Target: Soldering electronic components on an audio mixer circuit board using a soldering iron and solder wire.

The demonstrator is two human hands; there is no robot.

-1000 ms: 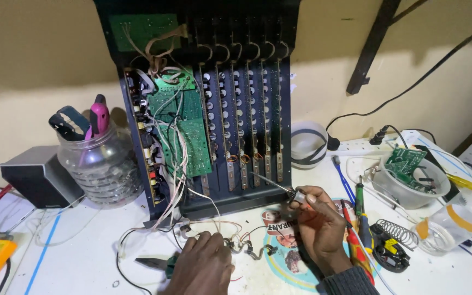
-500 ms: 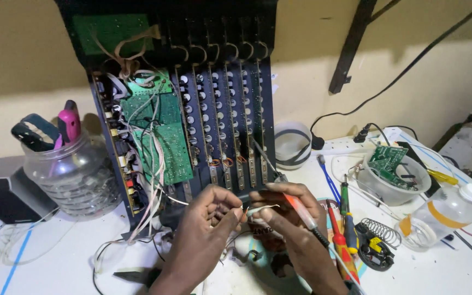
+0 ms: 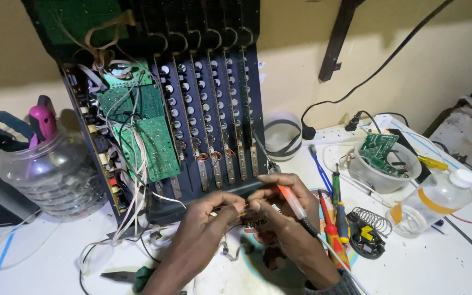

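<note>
Your hands meet at the foot of the opened mixer chassis [image 3: 192, 109], which stands tilted against the wall just beyond them, its strip boards and green circuit boards [image 3: 143, 131] facing you. Your left hand [image 3: 214, 210] pinches a thin wire [image 3: 230, 207] between closed fingertips, and your right hand [image 3: 279, 199] is closed narrowly around a soldering iron [image 3: 296, 206], its tip hidden between the two hands, its cord running back along your right wrist. There is little free room: the chassis base blocks the far side, loose white wires [image 3: 137, 218] trail down to the left of your left hand, and screwdrivers [image 3: 334, 218] and a coiled iron stand [image 3: 370, 224] lie just right of your right hand. The white tabletop [image 3: 438, 262] is barer farther right and near its front edge, where dark pliers with green grips [image 3: 132, 276] lie left of your left forearm. The wall behind is plain cream, with a black cable [image 3: 378, 71] hanging across it. Well left of your hands, a clear plastic jar [image 3: 50, 169] holds tools with blue and pink handles. To the right, a white bowl [image 3: 383, 175] holds a small green board, and beyond it stands a clear bottle [image 3: 438, 194] with a white cap.
</note>
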